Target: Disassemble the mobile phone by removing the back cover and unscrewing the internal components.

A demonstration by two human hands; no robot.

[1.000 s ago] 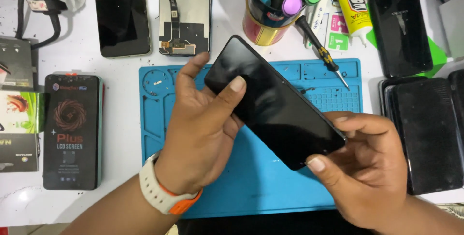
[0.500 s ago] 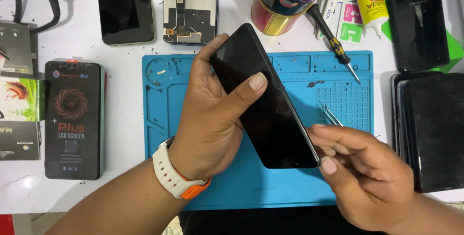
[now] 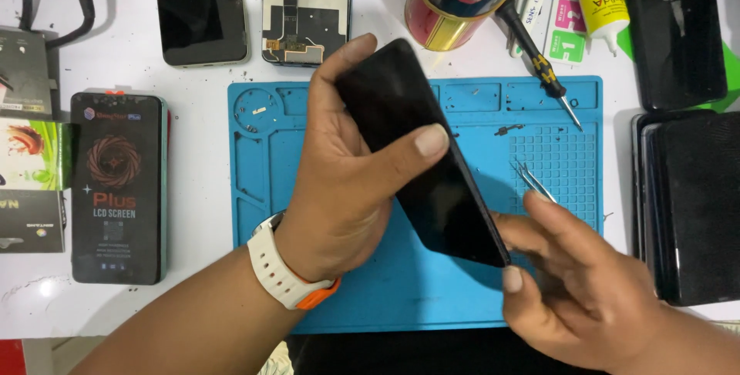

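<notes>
A black phone (image 3: 420,151) is held above the blue repair mat (image 3: 432,298), its long axis running diagonally from far left to near right, dark face tilted up. It is gripped around its far end by the left hand (image 3: 347,182), thumb pressed on the glass. Its near corner is pinched by the right hand (image 3: 586,282). Tweezers (image 3: 533,180) lie just beside.

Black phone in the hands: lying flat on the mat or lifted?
Lifted and tilted. The black phone is gripped by the left hand above the blue mat; the right hand pinches its lower corner.
</notes>
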